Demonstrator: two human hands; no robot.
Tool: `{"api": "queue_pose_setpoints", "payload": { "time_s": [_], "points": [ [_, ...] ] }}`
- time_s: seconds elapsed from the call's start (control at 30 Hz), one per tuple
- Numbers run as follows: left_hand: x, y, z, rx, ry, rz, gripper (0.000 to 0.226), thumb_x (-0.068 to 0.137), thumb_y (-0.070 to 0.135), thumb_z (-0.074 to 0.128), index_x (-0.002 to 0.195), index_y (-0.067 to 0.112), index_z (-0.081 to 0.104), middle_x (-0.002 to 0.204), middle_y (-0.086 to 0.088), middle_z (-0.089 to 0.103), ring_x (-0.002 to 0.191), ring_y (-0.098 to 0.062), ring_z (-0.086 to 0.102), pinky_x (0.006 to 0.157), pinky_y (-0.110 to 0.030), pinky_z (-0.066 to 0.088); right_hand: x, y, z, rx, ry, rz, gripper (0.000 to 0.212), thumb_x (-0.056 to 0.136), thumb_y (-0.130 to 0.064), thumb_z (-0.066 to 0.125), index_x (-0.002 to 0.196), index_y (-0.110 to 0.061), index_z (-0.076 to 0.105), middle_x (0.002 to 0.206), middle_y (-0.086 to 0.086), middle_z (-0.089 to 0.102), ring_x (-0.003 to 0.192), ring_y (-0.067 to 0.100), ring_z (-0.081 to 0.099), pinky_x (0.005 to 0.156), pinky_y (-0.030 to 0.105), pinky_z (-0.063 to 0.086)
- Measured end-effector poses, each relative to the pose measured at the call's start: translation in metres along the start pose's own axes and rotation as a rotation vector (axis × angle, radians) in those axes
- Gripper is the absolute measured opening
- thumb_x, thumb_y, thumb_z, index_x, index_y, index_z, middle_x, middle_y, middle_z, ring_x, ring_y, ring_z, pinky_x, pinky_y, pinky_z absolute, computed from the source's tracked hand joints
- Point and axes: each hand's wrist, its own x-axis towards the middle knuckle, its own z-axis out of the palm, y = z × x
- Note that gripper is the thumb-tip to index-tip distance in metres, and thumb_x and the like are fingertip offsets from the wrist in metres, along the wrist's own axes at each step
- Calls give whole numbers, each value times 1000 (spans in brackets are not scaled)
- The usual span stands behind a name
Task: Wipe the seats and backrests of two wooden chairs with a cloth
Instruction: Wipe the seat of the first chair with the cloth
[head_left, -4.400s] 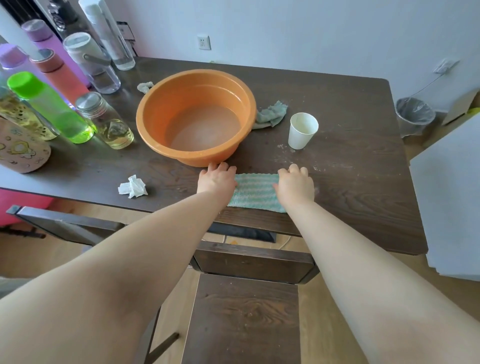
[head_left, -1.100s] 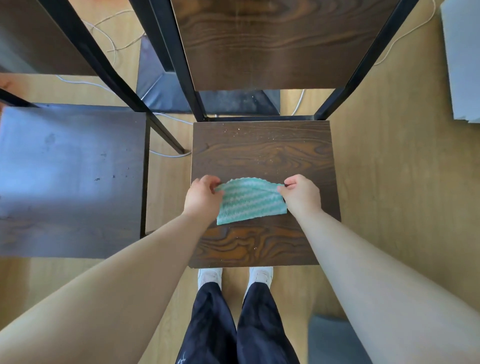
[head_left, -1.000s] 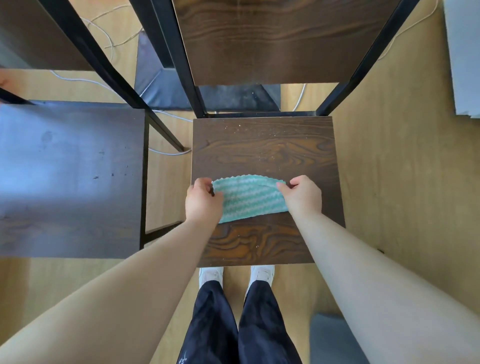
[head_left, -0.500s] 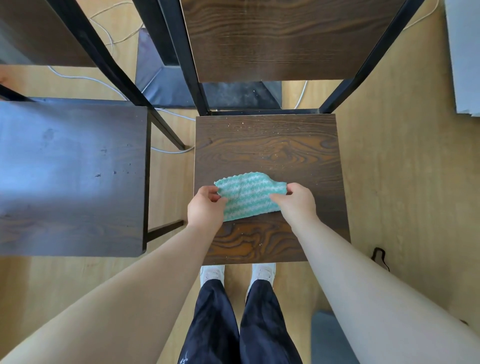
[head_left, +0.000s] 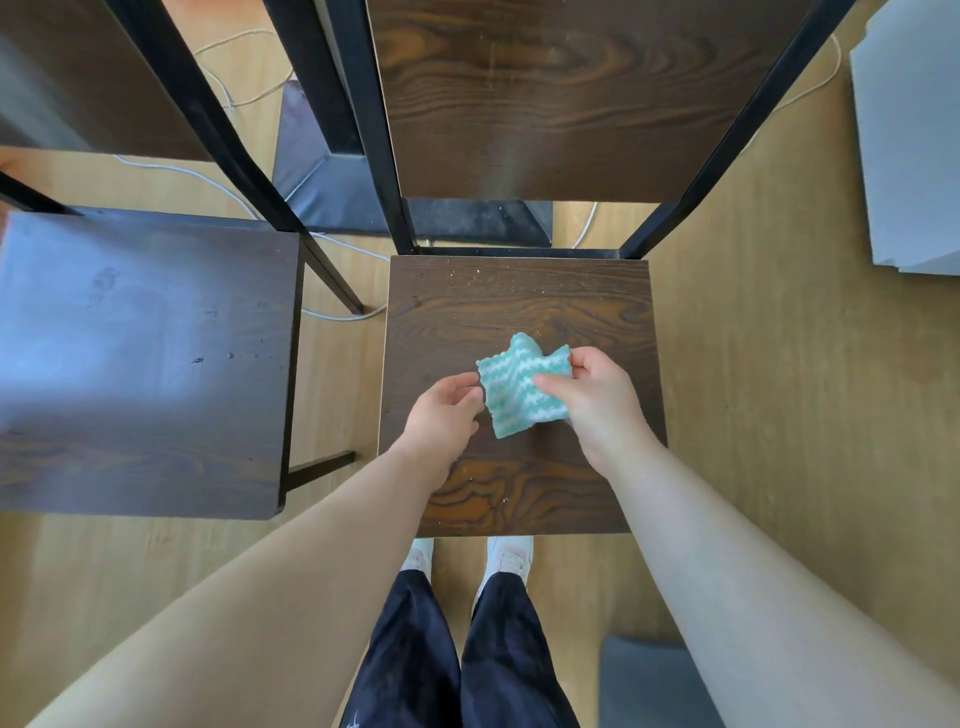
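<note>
Nearest us, our white shoes (head_left: 511, 553) stand at the front edge of the right chair's seat (head_left: 519, 306). Over the middle of that seat our right hand (head_left: 597, 400) pinches the folded green-and-white cloth (head_left: 514, 389), thumb on top and fingers curled beneath. Our left hand (head_left: 441, 413) sits just beside the cloth's left edge, fingers curled, and we cannot tell whether they grip it. Farther off, pale crumbs (head_left: 483, 275) speckle the seat below its backrest (head_left: 545, 93), with the second chair's seat (head_left: 140, 364) apart on the left.
</note>
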Motion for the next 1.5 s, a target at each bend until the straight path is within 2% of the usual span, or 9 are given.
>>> {"api": "queue_pose_setpoints", "payload": {
  "time_s": [0.2,0.5,0.57,0.67,0.77,0.87,1.1,1.3,1.5],
  "points": [
    [9,-11,-24,-137,-5,-49,33,108,23,43,136,16,58,125,-2,69,117,-17,66,99,-37,55,0,4,31,146,-243,39,50,84,-11,75,129,-14,53,118,3,66,104,19,68,91,41,57],
    [13,-28,-44,-148,26,-87,31,107,20,46,135,15,57,125,-4,68,115,-19,66,100,-40,55,29,50,51,-317,-41,-76,43,87,-25,73,126,-22,55,119,-4,65,101,12,65,73,21,56],
    [13,-30,-45,-147,45,-92,34,106,20,49,139,14,54,127,-5,66,115,-20,65,101,-41,55,28,55,54,-440,109,-175,51,88,-31,72,133,-22,51,126,-2,59,110,13,59,81,22,54],
    [14,-34,-48,-141,61,-87,36,106,21,49,141,14,52,127,-6,65,113,-19,66,100,-41,55,17,63,63,-674,261,-511,50,90,-33,67,135,-19,52,137,2,50,126,19,45,97,32,47],
    [13,-34,-52,-146,74,-75,35,106,21,49,139,14,54,126,-7,67,111,-18,67,99,-39,56,4,73,81,-821,187,-695,47,88,-30,70,132,-16,57,136,6,51,124,25,46,94,36,49],
    [12,-31,-59,-118,83,-76,32,105,20,50,137,16,56,122,-5,68,108,-16,68,96,-36,57,2,83,100,-957,140,-667,49,86,-30,73,132,-17,58,128,5,54,116,25,50,85,39,56],
    [15,-27,-73,53,148,29,29,100,26,61,129,24,61,113,3,72,104,-13,70,99,-40,57,17,80,106,-910,130,-557,47,91,-26,68,136,-18,57,126,3,58,117,20,54,91,32,54],
    [13,-14,-68,487,252,217,45,97,40,61,139,25,55,130,8,62,120,-11,56,94,-24,44,26,63,97,-789,78,-489,38,95,-21,62,133,-17,60,132,1,58,120,17,55,100,29,50],
    [25,2,-68,590,310,230,59,97,49,58,149,28,41,147,2,48,136,-21,43,113,-45,43,58,17,57,-589,189,-494,29,93,-11,62,122,-10,67,109,3,59,99,20,60,87,23,48]
  ]
}}
